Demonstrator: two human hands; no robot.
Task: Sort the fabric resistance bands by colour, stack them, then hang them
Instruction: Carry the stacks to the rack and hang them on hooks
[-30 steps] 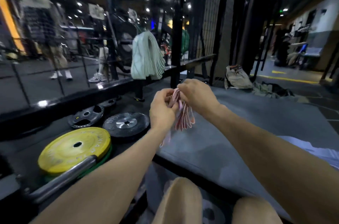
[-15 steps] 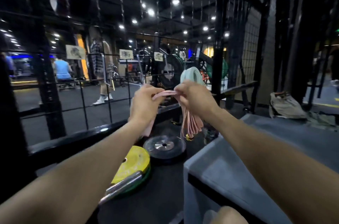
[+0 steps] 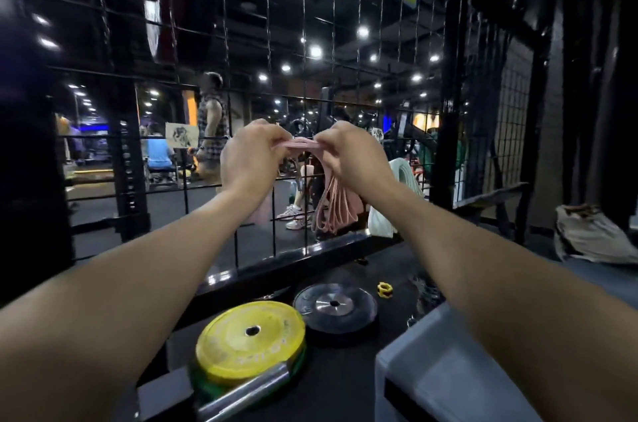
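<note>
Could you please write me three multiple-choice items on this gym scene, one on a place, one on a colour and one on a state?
1. Where does the pale green bundle of bands hang?
A. On the black rail, to the right of the hands
B. On the yellow plate
C. On the grey mat

2. What colour are the bands held by the hands?
A. Blue
B. Pink
C. Black

3. How are the pink bands held?
A. Lying loose on the floor
B. Draped over one forearm
C. Pinched at the top by the left hand and the right hand, their loops hanging down

Answers: 1 A, the pale bundle drapes over the rail behind the right forearm. 2 B, the loops show pink against the dark mesh. 3 C, both hands grip the top edge at mesh height.
</note>
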